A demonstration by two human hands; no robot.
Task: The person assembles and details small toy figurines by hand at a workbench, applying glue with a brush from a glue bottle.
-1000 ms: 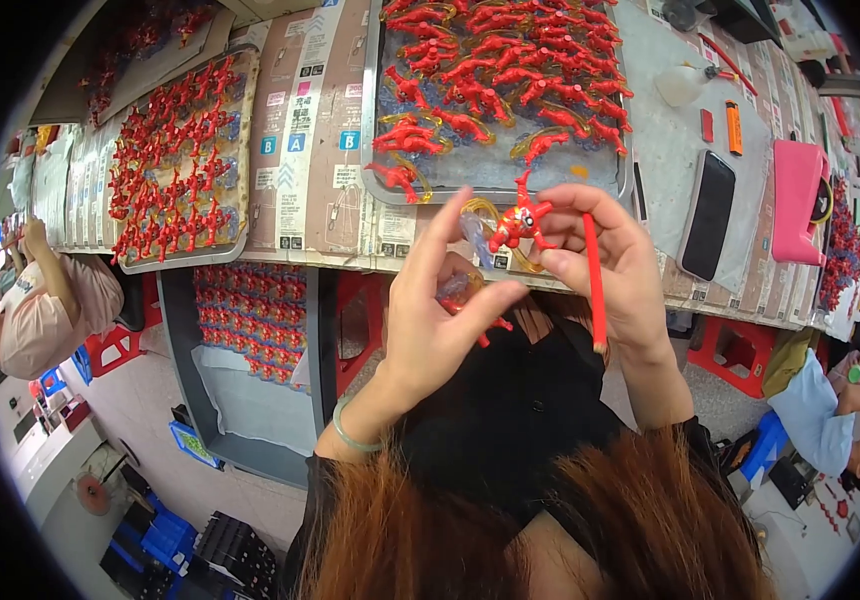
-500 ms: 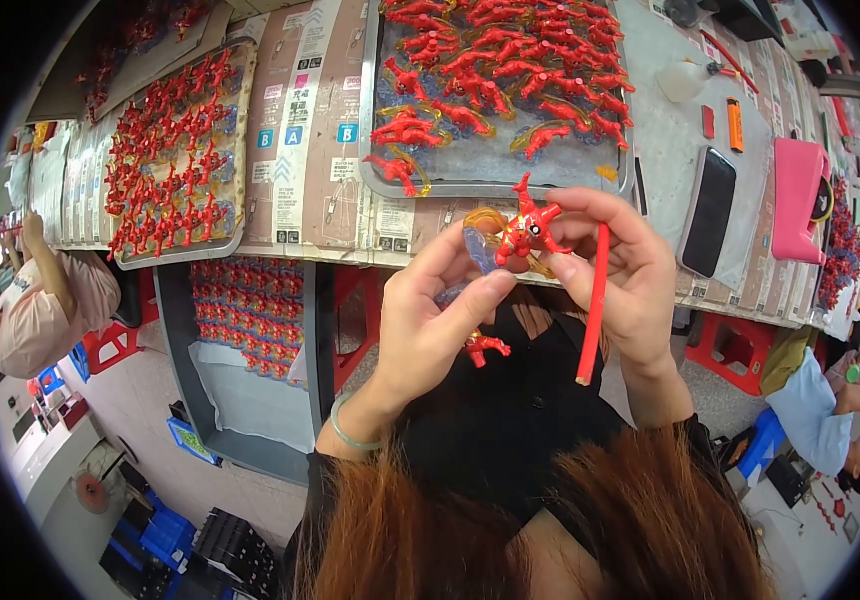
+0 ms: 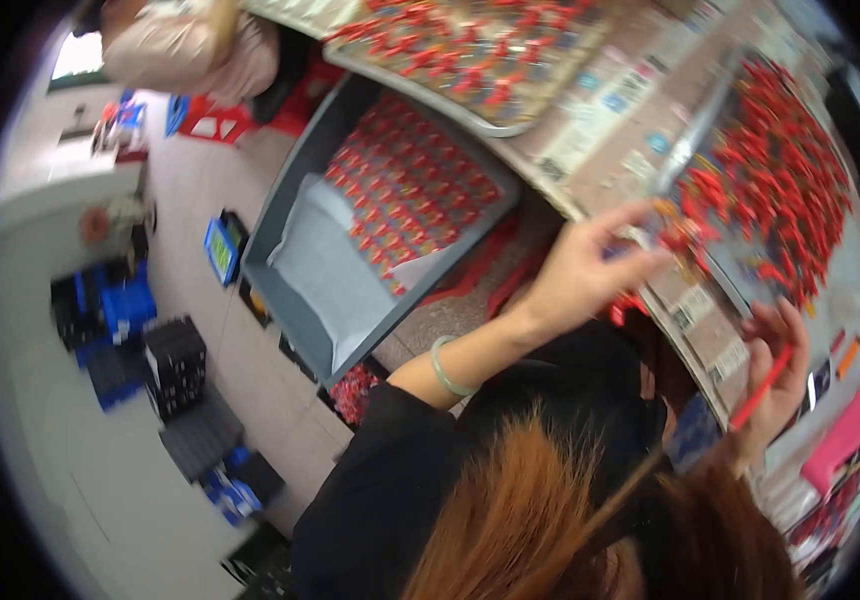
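My left hand (image 3: 595,268), with a pale green bangle on its wrist, pinches a small red toy figure (image 3: 682,238) beside the table's edge. Blur hides the figure's finer shape; amber bits show by it. Below the fingers hangs another red piece (image 3: 630,307), and I cannot tell whether it belongs to the same figure. Farther right, my right hand (image 3: 778,362) is curled around a thin red stick (image 3: 762,388) that slants down across the palm. The two hands are apart. A metal tray (image 3: 688,150) heaped with red figures lies just beyond them.
A deep grey bin (image 3: 275,215) stands left of the table, holding rows of red figures and white sheets. Another figure tray (image 3: 510,130) lies at the far edge. A pink tape dispenser (image 3: 840,440) and an orange tool (image 3: 849,356) lie right. Another person (image 3: 185,50) sits far left.
My view has swung toward the left and blurred. My hands have drawn apart; the left keeps the figure, close to the tray, while the right has let go of it and keeps the red stick.
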